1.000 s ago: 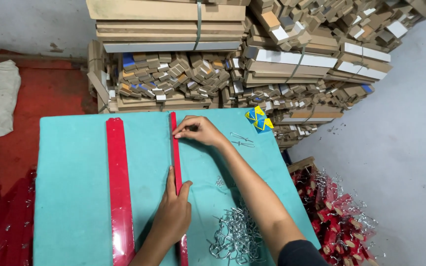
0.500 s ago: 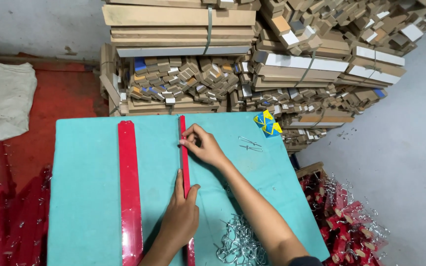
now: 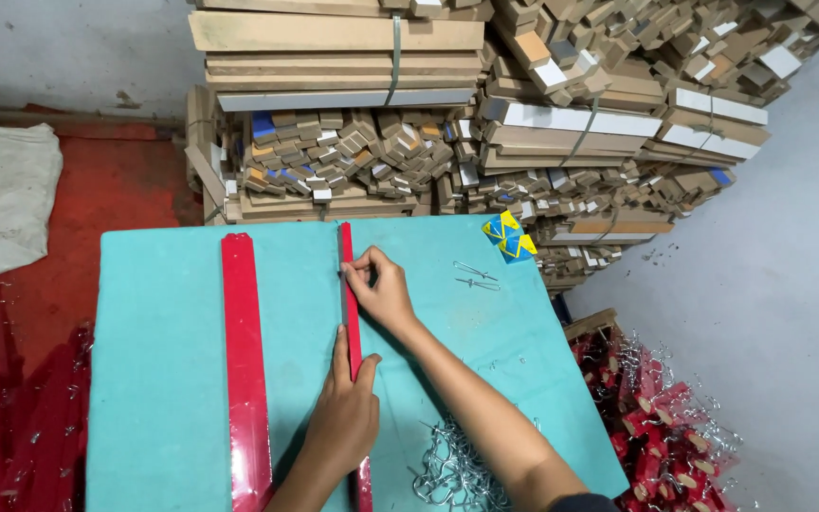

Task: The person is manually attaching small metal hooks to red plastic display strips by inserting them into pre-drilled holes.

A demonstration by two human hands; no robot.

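Fingers of left hand (image 3: 348, 417) flat together on narrow red strip (image 3: 349, 284), lower end cut off; right hand (image 3: 381, 292) pinched on it, fingertips hidden.

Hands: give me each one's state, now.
Left hand: open, flat, pressing the narrow red strip.
Right hand: fingertips pinched on the same strip.
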